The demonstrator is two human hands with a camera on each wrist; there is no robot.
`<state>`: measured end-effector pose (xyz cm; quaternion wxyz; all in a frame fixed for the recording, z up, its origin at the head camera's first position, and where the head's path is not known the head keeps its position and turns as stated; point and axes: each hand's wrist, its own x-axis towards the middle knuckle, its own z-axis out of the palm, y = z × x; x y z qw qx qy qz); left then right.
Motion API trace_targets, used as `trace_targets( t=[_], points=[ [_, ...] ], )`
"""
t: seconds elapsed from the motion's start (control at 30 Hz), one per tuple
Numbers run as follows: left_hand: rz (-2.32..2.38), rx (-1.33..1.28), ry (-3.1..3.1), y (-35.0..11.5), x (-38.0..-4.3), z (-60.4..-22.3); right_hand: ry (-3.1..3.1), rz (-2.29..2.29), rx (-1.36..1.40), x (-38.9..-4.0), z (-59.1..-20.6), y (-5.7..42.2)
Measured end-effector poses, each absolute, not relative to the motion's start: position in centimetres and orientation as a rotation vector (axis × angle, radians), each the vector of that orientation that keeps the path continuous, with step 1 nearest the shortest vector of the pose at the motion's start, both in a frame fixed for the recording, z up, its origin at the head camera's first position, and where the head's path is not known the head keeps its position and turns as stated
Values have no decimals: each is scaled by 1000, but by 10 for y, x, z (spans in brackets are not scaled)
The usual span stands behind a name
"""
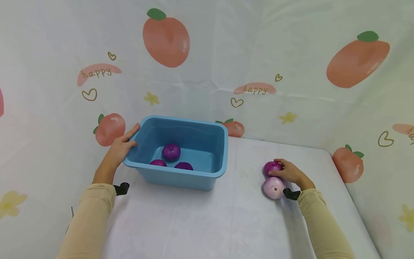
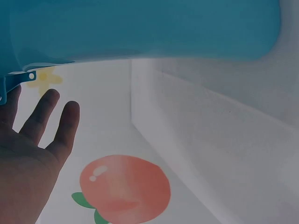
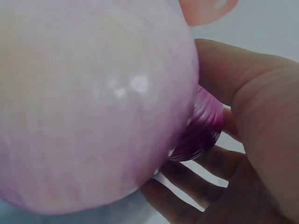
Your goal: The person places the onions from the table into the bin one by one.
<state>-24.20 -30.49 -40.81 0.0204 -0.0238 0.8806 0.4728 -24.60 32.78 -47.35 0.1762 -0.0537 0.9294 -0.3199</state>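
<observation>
At the left end of a blue plastic tub (image 1: 184, 181), my left hand (image 1: 118, 147) holds the rim, thumb over the edge. Two of its fingers (image 2: 65, 126) stretch out below the rim in the left wrist view. On the right of the table, my right hand (image 1: 291, 172) grips a dark purple onion (image 1: 271, 167), thumb on the near side and fingers round the far side. Just in front of it lies a paler, pinkish onion (image 1: 273, 187), which fills much of the right wrist view and partly hides the purple one.
Inside the tub lie several purple onions, one whole in view (image 1: 171, 152) and two partly hidden by the near wall. The white-covered table (image 1: 207, 219) meets a printed cloth backdrop (image 1: 207, 64) behind and at the right. Black wrist mounts sit on both forearms.
</observation>
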Motion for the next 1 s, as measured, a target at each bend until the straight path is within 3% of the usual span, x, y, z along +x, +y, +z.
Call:
trace_targets(
  t=[0.37, 0.63, 1.0],
  points=[
    [1449, -86, 2729, -303, -241, -410, 2674, -1113, -46, -250, -458, 320],
    [1446, -76, 2728, -303, -241, -408, 2762, -1150, -110, -260, -417, 302],
    [1431, -115, 2727, -304, -241, -409, 2905, -1208, -408, -281, -345, 255]
  ],
)
